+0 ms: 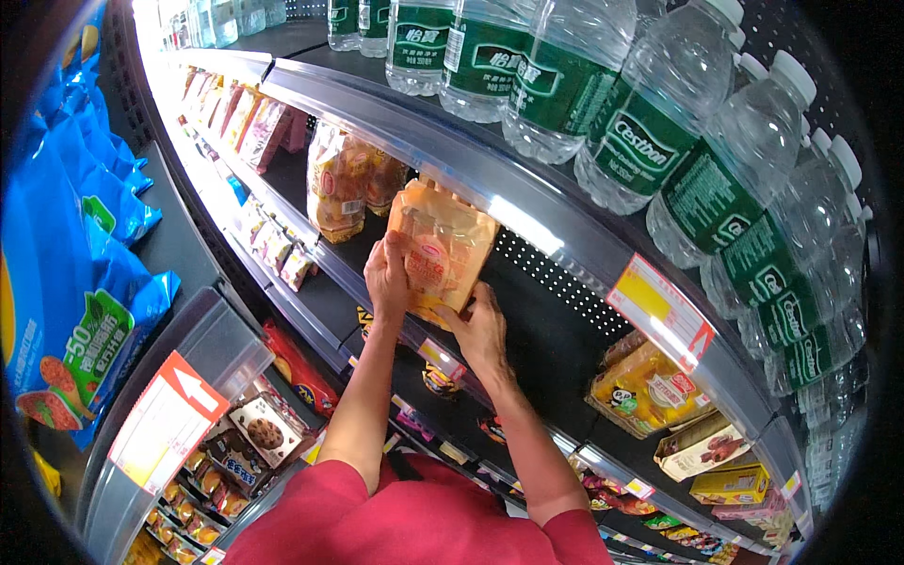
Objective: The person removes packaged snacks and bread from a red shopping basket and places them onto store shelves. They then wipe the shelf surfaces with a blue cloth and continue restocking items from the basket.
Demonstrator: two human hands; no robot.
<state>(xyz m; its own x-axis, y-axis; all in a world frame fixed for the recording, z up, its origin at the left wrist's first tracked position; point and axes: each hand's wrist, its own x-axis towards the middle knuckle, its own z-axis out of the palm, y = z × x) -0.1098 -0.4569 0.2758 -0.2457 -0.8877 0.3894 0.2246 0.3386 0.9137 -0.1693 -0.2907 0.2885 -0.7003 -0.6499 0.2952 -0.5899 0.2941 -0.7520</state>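
Observation:
An orange plastic food package (445, 258) with a clear window stands tilted at the front of a black store shelf (544, 353). My left hand (388, 275) grips its left side, the thumb lying on the front. At the lower right corner, my right hand (482, 328) holds the package with the thumb in front. More packages of the same orange colour show just behind its top edge. Left of it are clear bags of baked goods (335, 183), standing upright. What the fingers do behind the package is hidden.
Water bottles with green labels (643, 145) line the shelf above, behind a clear price rail (452, 152). Yellow packaged cakes (646, 388) sit to the right. Large blue snack bags (63, 233) stand at left, above a price card (168, 422) and boxed cookies (268, 427).

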